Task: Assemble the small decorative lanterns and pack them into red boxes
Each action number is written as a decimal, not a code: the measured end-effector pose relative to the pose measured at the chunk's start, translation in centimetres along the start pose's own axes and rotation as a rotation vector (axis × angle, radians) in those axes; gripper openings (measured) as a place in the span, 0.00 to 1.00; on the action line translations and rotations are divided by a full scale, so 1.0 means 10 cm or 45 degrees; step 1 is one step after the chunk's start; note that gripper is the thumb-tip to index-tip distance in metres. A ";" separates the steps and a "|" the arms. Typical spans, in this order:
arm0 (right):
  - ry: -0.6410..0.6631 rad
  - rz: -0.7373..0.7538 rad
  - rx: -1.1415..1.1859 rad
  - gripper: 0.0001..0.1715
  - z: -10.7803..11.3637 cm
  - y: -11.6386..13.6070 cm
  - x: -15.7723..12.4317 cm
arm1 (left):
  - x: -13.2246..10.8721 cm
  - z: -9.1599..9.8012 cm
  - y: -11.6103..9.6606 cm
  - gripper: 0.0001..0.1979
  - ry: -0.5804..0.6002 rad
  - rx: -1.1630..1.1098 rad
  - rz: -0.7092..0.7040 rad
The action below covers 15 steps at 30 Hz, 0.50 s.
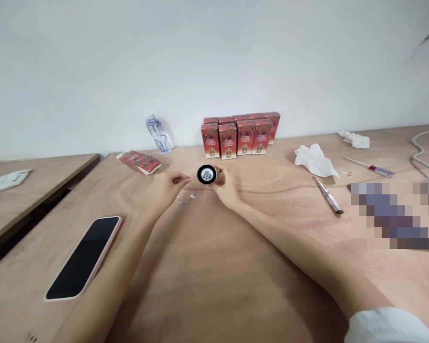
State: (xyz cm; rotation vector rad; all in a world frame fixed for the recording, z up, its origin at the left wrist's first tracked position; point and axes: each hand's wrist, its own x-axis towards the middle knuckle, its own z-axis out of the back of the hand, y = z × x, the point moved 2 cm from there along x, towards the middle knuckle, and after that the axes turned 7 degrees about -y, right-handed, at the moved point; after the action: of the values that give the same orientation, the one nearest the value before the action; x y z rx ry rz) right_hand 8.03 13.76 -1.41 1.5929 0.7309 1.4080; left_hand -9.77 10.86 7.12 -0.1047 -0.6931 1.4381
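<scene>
My right hand (228,189) is wrapped round a small round object with a black rim (200,180). Its open end faces me, showing a white inside with a metal coil or screw-like part in the middle. To the left of it, my left hand (166,186) has its thumb and fingertips pinched together; what they hold, if anything, is too small to make out. Just below these fingertips is a bent thin metal wire (184,200) with a small pale piece on it. I cannot tell whether the wire touches the left hand.
Several red printed boxes (228,141) stand against the wall. A flattened red box (140,162) and a clear bottle (158,133) are back left. A phone (84,257) lies left. Tissue (315,159) and two screwdrivers (329,196) lie right, near a white cable (420,155).
</scene>
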 end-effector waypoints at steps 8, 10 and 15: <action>0.047 0.009 0.021 0.28 0.00 0.04 -0.01 | -0.10 0.17 -0.30 0.14 -0.114 -0.355 -0.039; 0.049 0.013 0.033 0.28 0.00 0.04 -0.02 | -0.12 0.17 -0.34 0.15 -0.095 -0.420 -0.060; 0.076 0.027 0.026 0.29 0.00 0.05 -0.02 | -0.13 0.13 -0.37 0.18 -0.022 -0.685 -0.054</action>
State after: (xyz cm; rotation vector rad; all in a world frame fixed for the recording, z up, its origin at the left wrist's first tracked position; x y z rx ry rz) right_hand 7.97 13.34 -1.04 1.5843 0.7682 1.4731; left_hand -7.16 8.61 9.35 -0.4925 -1.0768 1.1820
